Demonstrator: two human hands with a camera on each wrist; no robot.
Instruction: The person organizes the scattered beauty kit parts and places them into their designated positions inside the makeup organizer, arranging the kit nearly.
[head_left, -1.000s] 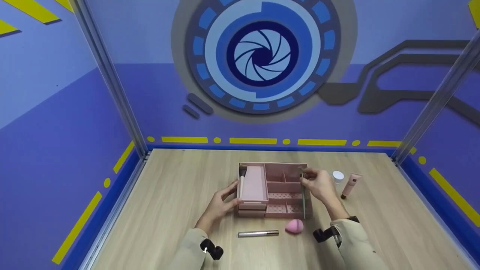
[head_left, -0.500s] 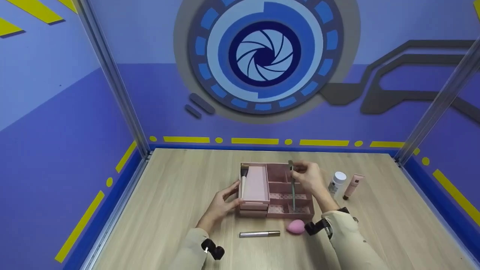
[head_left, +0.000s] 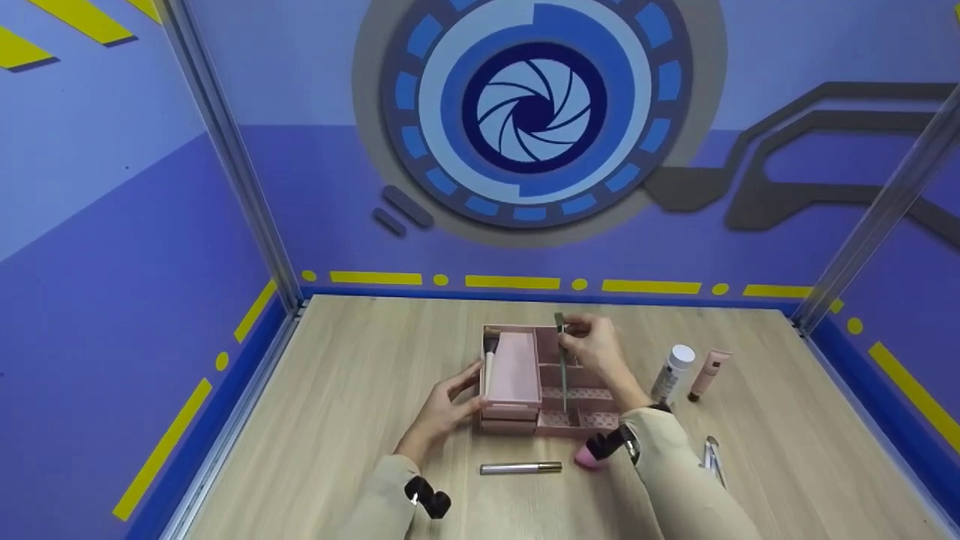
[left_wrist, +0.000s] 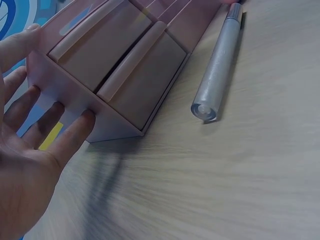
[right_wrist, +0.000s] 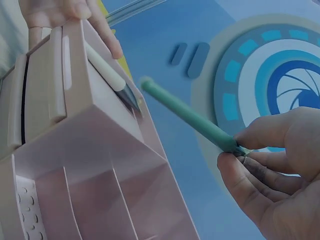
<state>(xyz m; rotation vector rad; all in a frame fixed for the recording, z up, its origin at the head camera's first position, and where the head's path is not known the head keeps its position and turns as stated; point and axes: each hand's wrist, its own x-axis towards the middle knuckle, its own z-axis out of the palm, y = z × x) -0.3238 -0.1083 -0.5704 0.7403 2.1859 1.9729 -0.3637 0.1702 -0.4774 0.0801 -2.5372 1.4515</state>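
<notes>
A pink makeup organizer stands on the table, with drawers on its left and small compartments on its right. My left hand rests against its left side, fingers spread and fairly straight, thumb at the front corner. My right hand pinches a slim green-handled makeup brush near its dark upper part, handle pointing down over the compartments. In the right wrist view, the green handle reaches toward the top tray, clear of its rim. A dark-bristled brush with a pale handle lies in that tray.
In front of the organizer lie a silvery cosmetic tube and a pink sponge, partly behind the right wrist camera. A white-capped bottle and a pink squeeze tube stand to the right. A silver metal implement lies beside the right sleeve.
My right hand has carried the green-handled brush leftward from the organizer's right edge toward its top tray. The left hand stays at the left side. The bottle and metal implement have come into view.
</notes>
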